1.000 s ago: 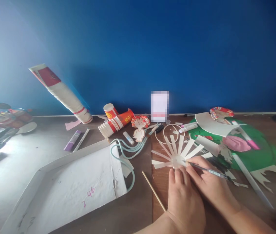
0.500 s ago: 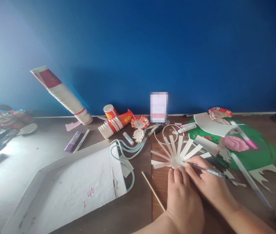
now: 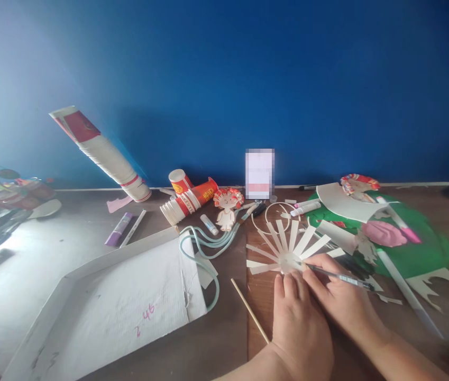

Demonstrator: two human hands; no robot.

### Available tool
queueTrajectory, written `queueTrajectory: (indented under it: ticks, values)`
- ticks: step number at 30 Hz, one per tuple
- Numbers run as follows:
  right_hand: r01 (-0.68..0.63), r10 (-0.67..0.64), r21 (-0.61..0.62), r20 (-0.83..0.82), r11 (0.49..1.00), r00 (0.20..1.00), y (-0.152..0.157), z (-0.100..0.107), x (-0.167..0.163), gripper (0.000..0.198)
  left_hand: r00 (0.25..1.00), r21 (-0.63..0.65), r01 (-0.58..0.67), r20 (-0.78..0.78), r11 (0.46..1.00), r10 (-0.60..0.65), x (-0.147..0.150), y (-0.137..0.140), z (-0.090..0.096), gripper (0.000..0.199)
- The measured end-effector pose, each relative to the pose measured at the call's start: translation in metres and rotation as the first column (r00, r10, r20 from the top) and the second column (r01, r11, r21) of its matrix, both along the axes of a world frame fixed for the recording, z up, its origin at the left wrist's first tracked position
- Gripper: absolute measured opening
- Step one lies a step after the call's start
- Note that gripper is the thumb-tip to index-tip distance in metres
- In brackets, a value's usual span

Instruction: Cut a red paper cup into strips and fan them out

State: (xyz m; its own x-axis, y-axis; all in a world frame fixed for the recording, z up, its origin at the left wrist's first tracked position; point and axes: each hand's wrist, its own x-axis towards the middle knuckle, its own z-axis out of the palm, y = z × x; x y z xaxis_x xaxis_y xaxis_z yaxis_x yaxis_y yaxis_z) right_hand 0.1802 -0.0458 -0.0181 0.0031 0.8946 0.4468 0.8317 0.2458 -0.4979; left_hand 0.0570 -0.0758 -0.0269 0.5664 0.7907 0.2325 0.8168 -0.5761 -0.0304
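A white paper cup [image 3: 286, 261], cut into strips that fan out from its round base, lies on the brown table. Its near edge is under the bunched fingertips of my left hand [image 3: 302, 323], which steady it. In my right hand [image 3: 341, 299] is a pen [image 3: 341, 276], gripped between thumb and fingers with its tip at the base. Just beyond the strips are a white ring [image 3: 277, 218] and several markers [image 3: 305, 208]. A thin wooden stick [image 3: 250, 311] lies left of my left hand.
A shallow white cardboard box [image 3: 117, 307] fills the left front. Behind it are stacked paper cups [image 3: 188, 202], a cut-out paper figure [image 3: 227, 209], a glue stick [image 3: 209, 224] and a pale blue cord [image 3: 218, 283]. At right is a green sheet [image 3: 430, 248] with paper scraps. A blue wall [image 3: 224, 79] stands behind.
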Motion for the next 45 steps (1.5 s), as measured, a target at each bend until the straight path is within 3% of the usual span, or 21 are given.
queueTrajectory:
  ticks: [19,36,45]
  values:
    - [-0.034,0.034,0.026,-0.001,0.999,0.999,0.003,-0.002,0.001,0.009,1.0,0.022,-0.016,-0.02,1.0,0.016,0.0,0.002,0.007,0.058]
    - [-0.027,0.023,-0.072,-0.047,0.997,0.999,0.003,-0.005,0.002,0.013,0.997,0.024,-0.011,-0.074,1.0,0.013,-0.001,0.0,0.016,0.059]
    - [-0.021,0.017,-0.062,-0.058,0.998,0.998,0.003,-0.003,0.001,0.013,0.999,0.025,-0.025,-0.047,0.999,0.026,-0.001,0.0,0.014,0.058]
